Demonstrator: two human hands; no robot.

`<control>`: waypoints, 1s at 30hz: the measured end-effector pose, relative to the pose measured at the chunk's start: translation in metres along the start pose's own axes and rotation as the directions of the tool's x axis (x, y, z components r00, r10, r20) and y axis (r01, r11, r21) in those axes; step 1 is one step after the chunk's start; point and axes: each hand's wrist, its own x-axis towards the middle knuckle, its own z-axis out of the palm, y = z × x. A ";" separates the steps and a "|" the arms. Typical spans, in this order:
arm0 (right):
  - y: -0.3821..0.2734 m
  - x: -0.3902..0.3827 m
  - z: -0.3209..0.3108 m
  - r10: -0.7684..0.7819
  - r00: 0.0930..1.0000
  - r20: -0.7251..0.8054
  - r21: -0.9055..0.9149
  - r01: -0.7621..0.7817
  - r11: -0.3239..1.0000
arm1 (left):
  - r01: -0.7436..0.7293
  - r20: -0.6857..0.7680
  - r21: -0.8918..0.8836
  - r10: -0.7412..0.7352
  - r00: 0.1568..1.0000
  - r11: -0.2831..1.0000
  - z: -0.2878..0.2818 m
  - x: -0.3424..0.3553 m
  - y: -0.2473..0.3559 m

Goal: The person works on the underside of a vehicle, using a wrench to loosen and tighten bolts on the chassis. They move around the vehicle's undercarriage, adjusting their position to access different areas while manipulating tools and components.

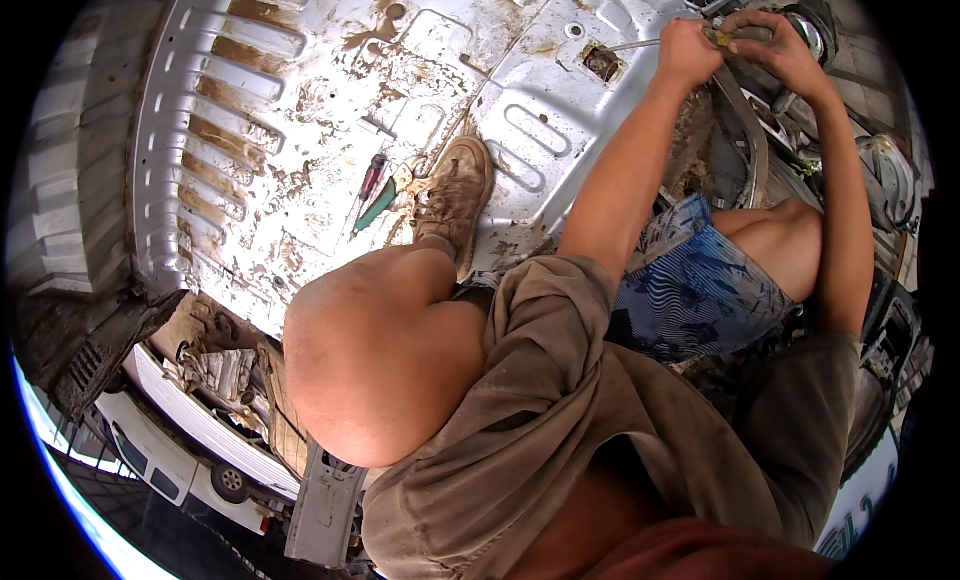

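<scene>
At the upper right, a screwdriver point(640, 45) with a thin metal shaft points left over the sheet-metal floor pan point(420, 80). Its tip reaches toward a rough square opening point(601, 63) in the metal; contact cannot be made out. My left hand point(688, 52) is closed around the shaft end near the handle. My right hand point(778, 56) grips the worn yellowish handle, fingers wrapped over it. Farther left, by my shoe point(462, 185), lie a red-and-black screwdriver point(372, 174) and a green-handled tool point(377, 209), perhaps pliers.
Dirt patches and raised ribs mark the metal floor. Exposed mechanical parts and a metal bracket point(745, 130) crowd the right side near my bent leg. A ribbed metal wall point(80, 160) rises at the left. A white vehicle point(165, 445) stands beyond, at the lower left.
</scene>
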 end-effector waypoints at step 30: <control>-0.007 0.000 -0.006 0.112 0.993 -0.048 0.124 -0.105 0.987 | 0.040 0.091 -0.015 -0.038 0.995 0.999 0.000 0.008 0.007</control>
